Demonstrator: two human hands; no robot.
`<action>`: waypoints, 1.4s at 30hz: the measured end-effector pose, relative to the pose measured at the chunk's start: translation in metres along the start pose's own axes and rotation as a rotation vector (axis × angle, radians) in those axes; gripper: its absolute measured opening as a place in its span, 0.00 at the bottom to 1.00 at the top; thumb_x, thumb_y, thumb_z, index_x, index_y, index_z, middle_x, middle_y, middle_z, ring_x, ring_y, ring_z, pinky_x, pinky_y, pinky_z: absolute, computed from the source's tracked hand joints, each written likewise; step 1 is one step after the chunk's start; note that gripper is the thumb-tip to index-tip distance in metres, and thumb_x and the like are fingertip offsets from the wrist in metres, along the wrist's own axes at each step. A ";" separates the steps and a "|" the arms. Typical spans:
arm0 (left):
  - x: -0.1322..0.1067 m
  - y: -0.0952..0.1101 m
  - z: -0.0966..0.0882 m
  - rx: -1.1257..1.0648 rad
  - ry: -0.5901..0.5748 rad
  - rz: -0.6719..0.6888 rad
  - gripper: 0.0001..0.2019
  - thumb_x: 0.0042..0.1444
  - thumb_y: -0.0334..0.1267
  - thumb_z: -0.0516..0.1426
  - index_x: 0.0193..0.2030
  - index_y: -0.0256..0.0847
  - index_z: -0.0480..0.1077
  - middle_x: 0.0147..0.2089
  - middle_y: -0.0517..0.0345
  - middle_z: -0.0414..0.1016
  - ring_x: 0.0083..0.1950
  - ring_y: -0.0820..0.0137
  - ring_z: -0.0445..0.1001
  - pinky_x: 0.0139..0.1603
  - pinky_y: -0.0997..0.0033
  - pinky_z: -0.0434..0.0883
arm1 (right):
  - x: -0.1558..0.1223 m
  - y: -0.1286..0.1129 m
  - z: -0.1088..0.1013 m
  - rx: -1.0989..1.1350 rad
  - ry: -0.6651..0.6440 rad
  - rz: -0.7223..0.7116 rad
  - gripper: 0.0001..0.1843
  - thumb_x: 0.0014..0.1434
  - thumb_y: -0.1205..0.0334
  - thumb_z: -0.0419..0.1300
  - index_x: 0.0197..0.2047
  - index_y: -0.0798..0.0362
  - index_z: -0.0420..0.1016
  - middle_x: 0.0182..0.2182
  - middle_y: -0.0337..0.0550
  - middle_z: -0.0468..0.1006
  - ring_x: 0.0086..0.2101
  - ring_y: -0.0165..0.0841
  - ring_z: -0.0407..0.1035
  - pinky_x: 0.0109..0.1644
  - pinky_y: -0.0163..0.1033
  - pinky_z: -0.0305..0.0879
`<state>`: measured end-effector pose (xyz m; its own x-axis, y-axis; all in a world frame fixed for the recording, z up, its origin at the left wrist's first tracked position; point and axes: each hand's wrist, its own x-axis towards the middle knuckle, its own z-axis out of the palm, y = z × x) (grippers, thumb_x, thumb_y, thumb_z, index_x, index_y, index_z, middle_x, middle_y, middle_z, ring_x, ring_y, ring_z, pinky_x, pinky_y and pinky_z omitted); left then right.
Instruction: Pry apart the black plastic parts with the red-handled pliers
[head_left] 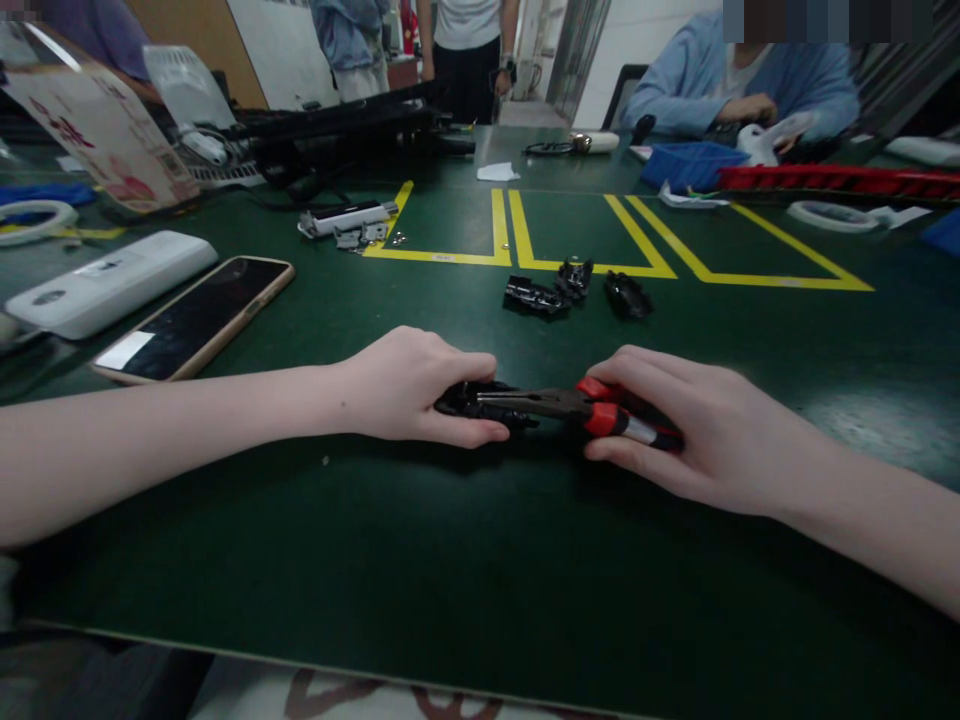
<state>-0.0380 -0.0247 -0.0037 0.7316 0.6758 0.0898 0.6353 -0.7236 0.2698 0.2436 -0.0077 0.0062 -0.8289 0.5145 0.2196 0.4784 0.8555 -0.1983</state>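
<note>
My left hand [420, 385] is closed on a small black plastic part [476, 398], pressing it on the green table [480, 560]. My right hand [694, 430] grips the red and black handles of long-nose pliers [570, 405]. The pliers' jaws reach left into the black part. Both hands rest on the table near its middle. Three more black plastic parts [574, 290] lie a little beyond the hands, near the yellow tape lines [517, 240].
A phone [195, 318] and a white box-shaped device [109, 282] lie at the left. A small white unit with metal bits [349, 222] sits further back. A blue bin [690, 162] and red tray [840, 180] stand far right, where a seated person works; other people stand behind.
</note>
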 end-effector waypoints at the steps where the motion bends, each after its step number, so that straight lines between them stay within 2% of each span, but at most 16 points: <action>1: 0.000 0.000 0.000 -0.001 0.002 -0.002 0.19 0.62 0.56 0.55 0.36 0.39 0.69 0.24 0.64 0.69 0.23 0.74 0.66 0.25 0.76 0.57 | 0.000 0.000 0.000 -0.012 0.001 -0.006 0.22 0.65 0.42 0.53 0.44 0.54 0.70 0.35 0.49 0.75 0.29 0.38 0.70 0.26 0.39 0.63; 8: 0.001 0.001 -0.002 -0.013 -0.029 -0.034 0.20 0.62 0.56 0.54 0.35 0.39 0.68 0.25 0.62 0.69 0.24 0.73 0.66 0.25 0.75 0.57 | 0.000 0.000 0.001 0.003 0.011 0.006 0.20 0.65 0.43 0.54 0.44 0.53 0.70 0.35 0.48 0.75 0.28 0.37 0.69 0.27 0.38 0.62; 16: -0.001 0.002 -0.002 0.034 -0.027 0.000 0.19 0.63 0.55 0.54 0.37 0.39 0.68 0.25 0.63 0.68 0.24 0.73 0.65 0.26 0.75 0.56 | 0.000 0.004 -0.003 0.035 -0.039 0.019 0.21 0.64 0.42 0.55 0.44 0.53 0.70 0.35 0.49 0.76 0.29 0.38 0.70 0.28 0.40 0.63; 21: -0.001 0.002 -0.001 0.042 -0.013 0.006 0.19 0.61 0.56 0.55 0.34 0.39 0.68 0.24 0.63 0.67 0.24 0.73 0.65 0.26 0.74 0.56 | -0.001 0.004 -0.001 0.032 -0.046 0.010 0.20 0.64 0.43 0.55 0.43 0.53 0.70 0.35 0.48 0.76 0.29 0.38 0.71 0.28 0.39 0.63; 29: 0.000 0.000 -0.001 0.007 -0.007 0.008 0.20 0.62 0.56 0.54 0.34 0.39 0.68 0.23 0.63 0.67 0.23 0.73 0.65 0.25 0.75 0.55 | 0.000 0.008 0.007 0.014 0.015 -0.015 0.20 0.64 0.43 0.55 0.46 0.52 0.70 0.35 0.47 0.76 0.29 0.37 0.70 0.28 0.38 0.63; 42: 0.000 0.000 -0.002 0.051 -0.012 0.044 0.20 0.62 0.56 0.54 0.34 0.39 0.68 0.24 0.62 0.68 0.23 0.73 0.65 0.25 0.75 0.55 | 0.002 0.008 0.000 -0.002 -0.008 -0.031 0.20 0.63 0.43 0.56 0.43 0.53 0.70 0.34 0.48 0.76 0.28 0.37 0.71 0.28 0.39 0.63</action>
<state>-0.0383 -0.0251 -0.0020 0.7617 0.6418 0.0888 0.6142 -0.7589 0.2163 0.2457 0.0000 0.0051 -0.8458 0.4870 0.2178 0.4529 0.8713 -0.1892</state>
